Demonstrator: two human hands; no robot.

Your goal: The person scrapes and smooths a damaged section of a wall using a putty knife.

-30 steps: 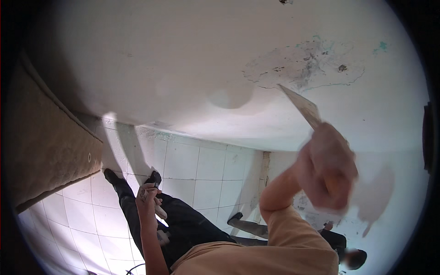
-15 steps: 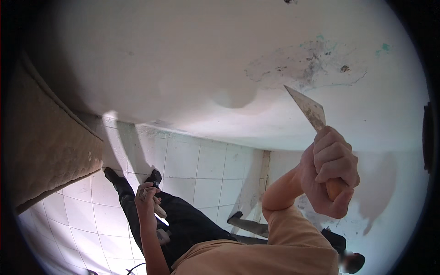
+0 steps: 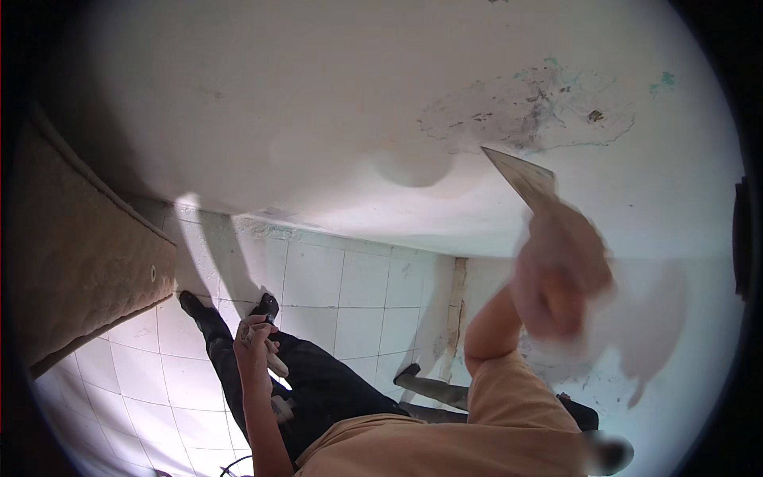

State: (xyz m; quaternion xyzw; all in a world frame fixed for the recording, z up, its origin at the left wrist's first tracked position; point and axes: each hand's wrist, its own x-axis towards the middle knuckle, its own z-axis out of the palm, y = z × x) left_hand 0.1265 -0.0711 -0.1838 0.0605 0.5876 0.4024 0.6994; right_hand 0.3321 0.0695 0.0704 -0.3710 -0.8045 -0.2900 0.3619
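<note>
My right hand (image 3: 560, 270) is raised at the right, blurred by motion, its fingers wrapped round the handle of a putty knife (image 3: 520, 176). The triangular metal blade points up and left, its tip just below a damaged patch (image 3: 524, 115) of flaking, greyish plaster with green flecks on the white wall (image 3: 318, 103). Whether the blade touches the wall I cannot tell. Low at the left, my left hand (image 3: 252, 338) is closed in front of my dark trousers. A pale, rounded piece (image 3: 277, 365) sticks out beneath its fingers; what it belongs to is hidden.
A large brown panel (image 3: 95, 262) with a dimpled surface stands at the left. White tiles (image 3: 311, 274) cover the floor along the wall. Behind my right arm, another person (image 3: 584, 415) is partly visible at the lower right. A black cable (image 3: 236, 463) shows at the bottom edge.
My right hand has moved slightly left, turning the putty knife; its blade now lies at a flatter angle. My left hand stays in place.
</note>
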